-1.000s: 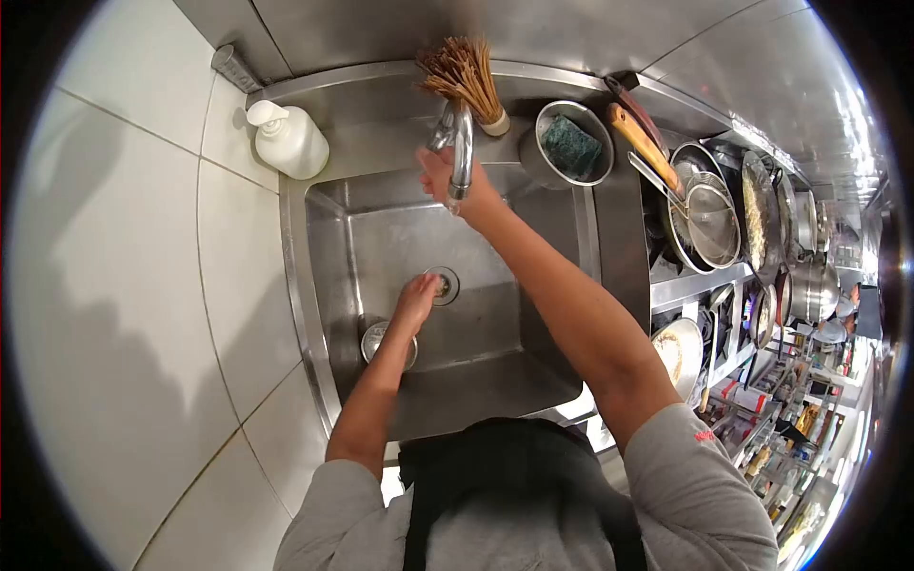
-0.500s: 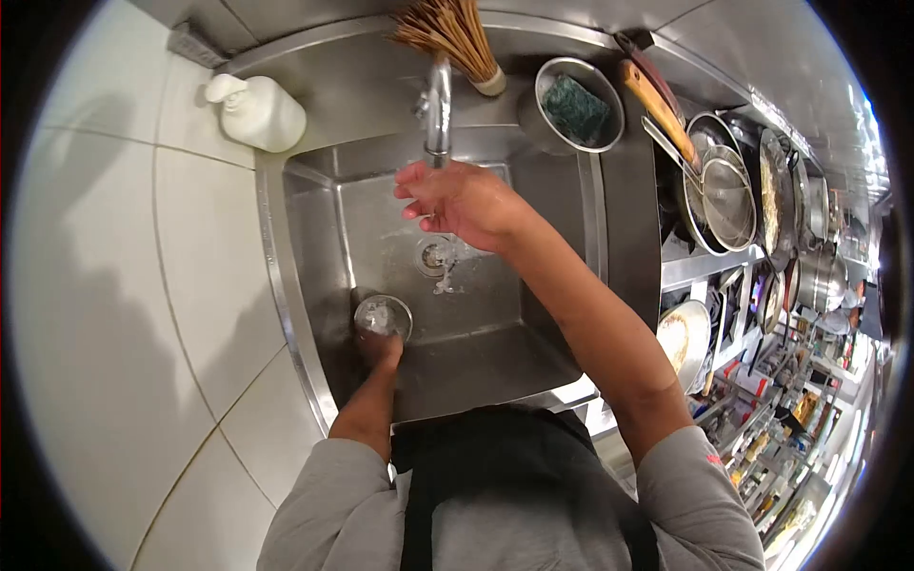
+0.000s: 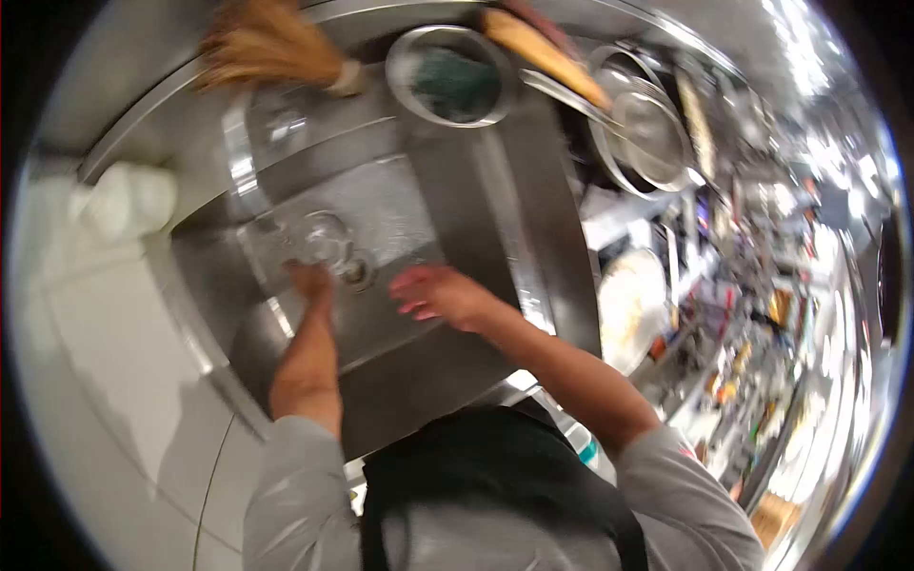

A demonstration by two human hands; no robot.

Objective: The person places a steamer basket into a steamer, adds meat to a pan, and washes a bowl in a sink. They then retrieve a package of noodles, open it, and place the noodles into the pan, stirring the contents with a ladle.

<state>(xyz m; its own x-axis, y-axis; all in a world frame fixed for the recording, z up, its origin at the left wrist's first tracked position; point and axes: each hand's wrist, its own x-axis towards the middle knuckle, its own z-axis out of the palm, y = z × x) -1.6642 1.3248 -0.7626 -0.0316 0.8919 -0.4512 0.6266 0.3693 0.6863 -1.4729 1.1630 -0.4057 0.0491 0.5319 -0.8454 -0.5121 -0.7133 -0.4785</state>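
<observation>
A clear glass [image 3: 324, 231] is over the steel sink [image 3: 381, 376], under the spout side of the tap [image 3: 243, 162]. My left hand [image 3: 312, 282] grips it from the near side; blur hides how the fingers lie. The drain [image 3: 357, 271] lies just right of that hand. Over the right part of the basin, my right hand [image 3: 440, 295] is open, its fingers loosely bent and apart, with nothing in it.
A steel pot with a green scouring pad [image 3: 452, 81] stands at the back rim. Left of it lies a bundled-stick brush [image 3: 276, 52]. A white pump bottle [image 3: 129, 200] sits at the left corner. Strainers [image 3: 652, 138] and pans [image 3: 633, 295] fill the shelves at right.
My left hand has carried the glass forward toward the tap. My right hand has drawn back from under the tap toward me. The view has turned and shifted right, blurring things.
</observation>
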